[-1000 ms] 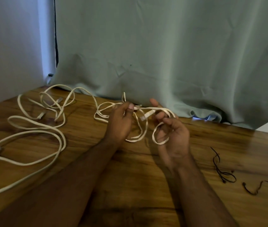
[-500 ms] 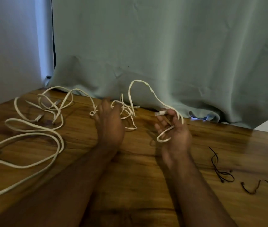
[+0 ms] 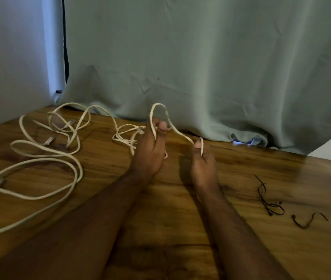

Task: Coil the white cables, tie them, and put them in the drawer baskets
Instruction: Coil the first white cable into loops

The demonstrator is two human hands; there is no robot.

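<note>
**Both hands held one white cable above the table**

The left hand (image 3: 150, 150) pinched a white cable (image 3: 177, 132) between thumb and fingers, a small loop of it arching up above the knuckles. From there the cable sagged across to the right hand (image 3: 203, 160), whose thumb and fingers were curled round its end. More of the same cable lay bunched just left of the left hand. Further left, loose white cables (image 3: 45, 158) sprawled in wide loops over the wooden table (image 3: 160, 219) — uncoiled. Two black ties (image 3: 269, 201) lay apart at the right, near the green curtain (image 3: 201, 57).
</note>
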